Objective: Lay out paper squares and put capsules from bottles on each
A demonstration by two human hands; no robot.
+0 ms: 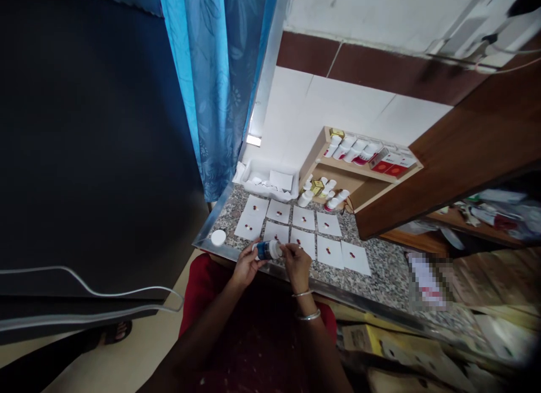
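Observation:
My left hand (247,264) is wrapped round a pill bottle (267,250) with a blue label, tipped on its side with its mouth to the right. At that mouth, the fingers of my right hand (297,263) are pinched together; whatever lies between them is too small or hidden to make out. A round white cap (218,237) lies on the granite counter, left of the bottle. Beyond my hands, several white paper squares (355,261) are laid in two rows, with small red and brown pills (328,250) on them.
A white plastic tray (270,192) with papers stands at the back left. Behind the papers is a wooden shelf (367,170) with white bottles (354,151) and red-and-white boxes (393,163). A blue curtain (224,89) hangs left. Brown boxes (486,280) sit at the far right.

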